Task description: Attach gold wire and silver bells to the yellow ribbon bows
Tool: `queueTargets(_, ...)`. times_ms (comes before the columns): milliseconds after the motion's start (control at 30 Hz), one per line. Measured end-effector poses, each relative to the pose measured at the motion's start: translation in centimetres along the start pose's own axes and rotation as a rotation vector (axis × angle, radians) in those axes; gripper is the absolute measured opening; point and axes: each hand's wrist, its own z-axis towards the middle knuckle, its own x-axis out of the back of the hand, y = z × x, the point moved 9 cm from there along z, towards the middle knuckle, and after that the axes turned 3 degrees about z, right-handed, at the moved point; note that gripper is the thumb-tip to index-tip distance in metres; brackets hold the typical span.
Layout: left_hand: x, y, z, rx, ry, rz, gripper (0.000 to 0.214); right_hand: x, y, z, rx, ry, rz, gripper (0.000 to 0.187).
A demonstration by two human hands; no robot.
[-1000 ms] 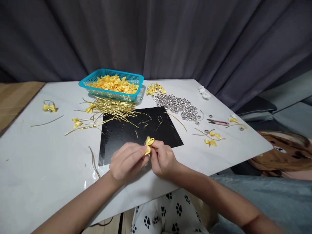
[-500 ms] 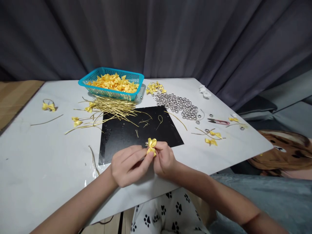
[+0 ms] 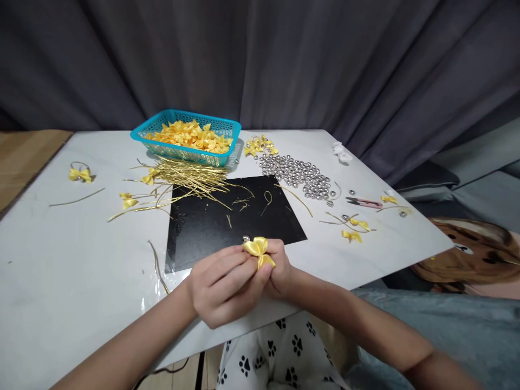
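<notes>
Close together above the front of the table, both my hands are closed at one yellow ribbon bow (image 3: 259, 248). My left hand (image 3: 225, 284) pinches the bow's lower part, with the thumb against it. My right hand (image 3: 280, 265) grips it from behind on the right, its fingers partly hidden by the bow. A small silver bell (image 3: 246, 238) shows at the bow's upper left, just above my left fingertips. Any cord between my fingers is hidden. Beyond my hands lies a black mat (image 3: 211, 233) with a few gold cord scraps on it.
A blue basket (image 3: 136, 135) of yellow bows stands at the back. Before it lie many gold cords (image 3: 190, 179). Silver bells (image 3: 300, 173) are heaped right of centre, near pink-handled thread snips (image 3: 365, 202). Bows with cords (image 3: 359, 223) lie at the right, another looped bow (image 3: 80, 173) far left.
My hands have come slightly lower and closer in, and the bow has turned and shifted a little right. The bell now stands out at the bow's upper left.
</notes>
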Motion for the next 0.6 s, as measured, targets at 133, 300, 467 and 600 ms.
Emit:
queueTargets(133,-1.0,-2.5,-1.6,0.312,0.028,-0.115,0.013,2.8,-2.8,1.3,0.157,0.226,-0.175,0.018)
queueTargets(300,-3.8,-6.8,-6.0,0.997,0.017,-0.269,0.005,3.8,-3.1,2.4,0.141,0.23,-0.443,0.017)
queueTargets(467,-6.3,-8.3,-9.4,1.482,0.064,-0.608,0.016,4.2,-2.7,2.4,0.157,0.218,-0.554,0.02)
queueTargets(600,-7.4,-8.3,-10.1,1.641,0.099,-0.802,0.022,5.0,-2.5,2.3,0.173,0.267,-0.455,0.022)
